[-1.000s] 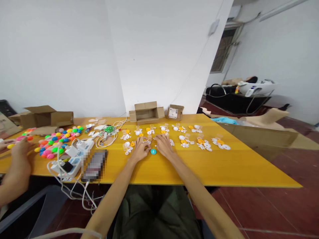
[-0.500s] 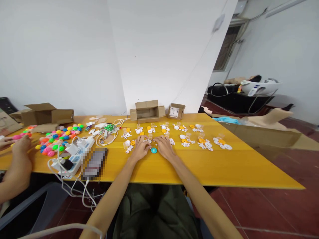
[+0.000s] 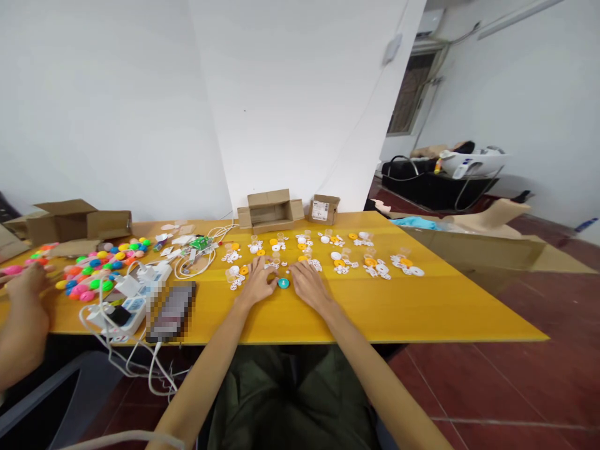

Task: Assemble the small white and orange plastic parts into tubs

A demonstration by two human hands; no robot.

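Note:
A small teal disc (image 3: 283,283) with a pale mark lies on the table between my two hands. My left hand (image 3: 259,284) rests left of it, fingers forward and apart, thumb close to the disc's edge. My right hand (image 3: 308,284) is on the other side, fingers bent and lying on the table, with nothing visible in them. White spotted pieces (image 3: 315,265) show beside my right fingers. Left of my left hand is a group with an orange disc (image 3: 244,270) and a clear cup (image 3: 230,275). What lies under my fingertips is partly hidden.
Several similar groups with white discs (image 3: 336,255) and clear cups (image 3: 369,258) spread behind and right. Open cardboard boxes (image 3: 269,212) stand at the wall. A power strip (image 3: 140,306), phone (image 3: 171,310), cables and colourful balls (image 3: 87,295) are left. Another person's hand (image 3: 25,284) is far left.
The whole view has shifted a little as my head turned right. My hands stay around the teal disc with only slight finger movement. The other person's hand moved slightly.

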